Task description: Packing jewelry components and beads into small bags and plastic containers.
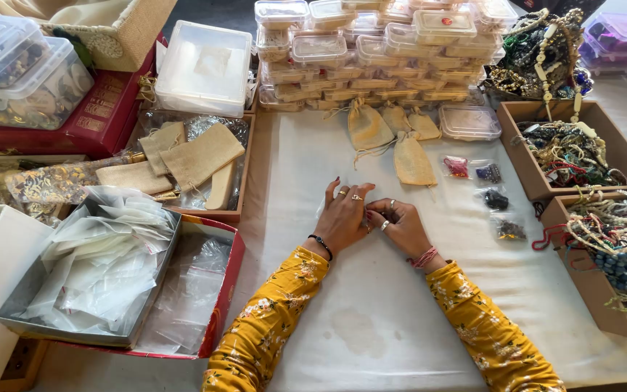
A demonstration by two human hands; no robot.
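Observation:
My left hand (344,215) and my right hand (399,223) meet at the middle of a white cloth-covered table (371,319), fingertips pressed together. Both hands wear rings and the sleeves are yellow with a flower print. Something very small seems pinched between the fingers, but I cannot tell what it is. Just beyond the hands lie several small beige drawstring pouches (411,161). To the right of the hands sit little clear zip bags of beads (496,199).
Stacked clear plastic boxes (371,54) stand at the back. Cardboard boxes of bead necklaces (571,152) line the right edge. At left are a tray of empty zip bags (103,261), a wooden tray with jute pouches (190,160) and a white lidded box (205,67).

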